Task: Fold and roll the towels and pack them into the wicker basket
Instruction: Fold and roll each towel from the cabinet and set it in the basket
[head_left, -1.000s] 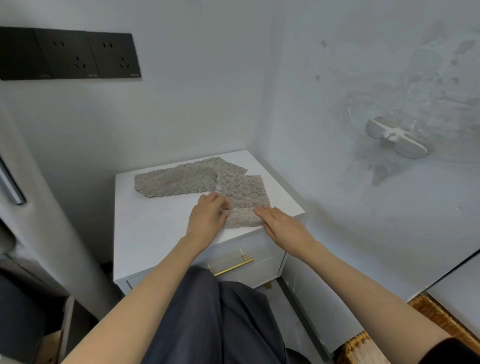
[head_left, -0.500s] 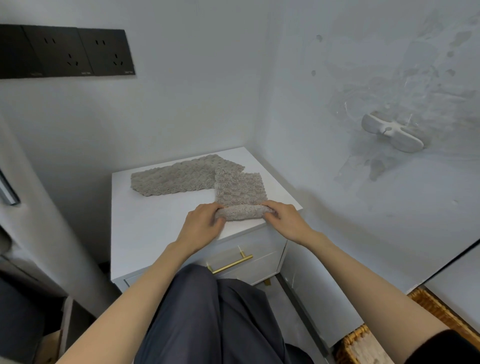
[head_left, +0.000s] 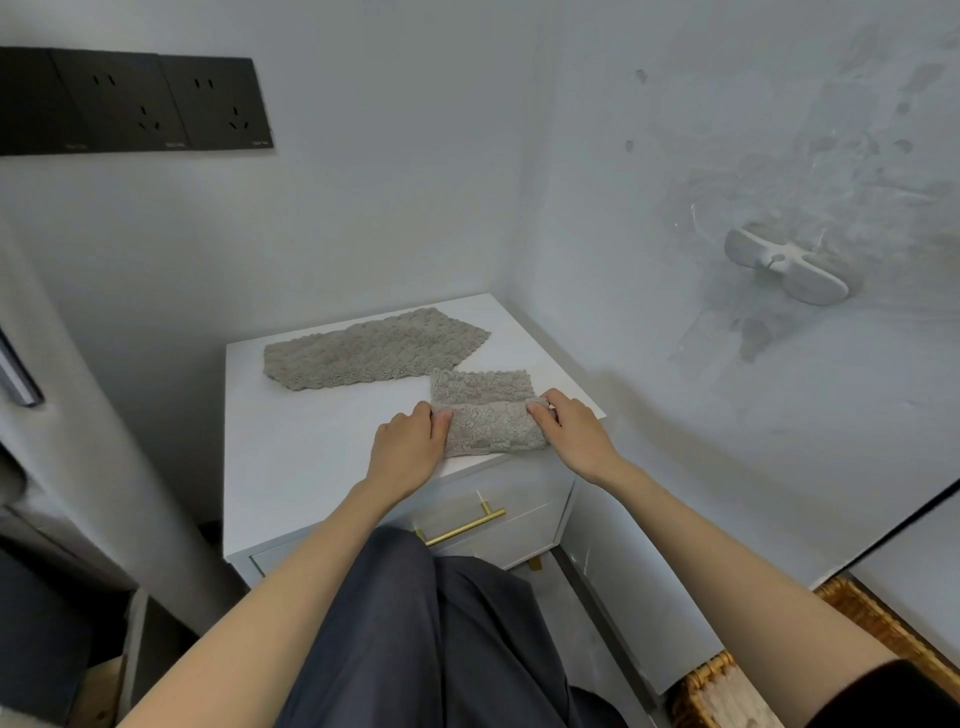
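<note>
A grey-beige towel (head_left: 491, 428) lies near the front right edge of a white nightstand (head_left: 311, 457), its near part rolled into a thick roll and a short flat strip still beyond it. My left hand (head_left: 408, 449) grips the roll's left end and my right hand (head_left: 571, 434) grips its right end, fingers curled over the top. A second grey-beige towel (head_left: 363, 356) lies flat as a long folded strip at the back of the nightstand. The wicker basket (head_left: 727, 686) shows at the bottom right on the floor, partly hidden by my right arm.
The nightstand stands in a corner between two white walls, with a drawer and gold handle (head_left: 465, 527) facing me. A white wall fixture (head_left: 784, 265) juts out on the right. Black sockets (head_left: 135, 101) sit upper left. My dark-trousered legs fill the bottom centre.
Both hands have rolled the near towel away from me. The roll has grown thicker and the flat part beyond it shorter. The far towel has not moved.
</note>
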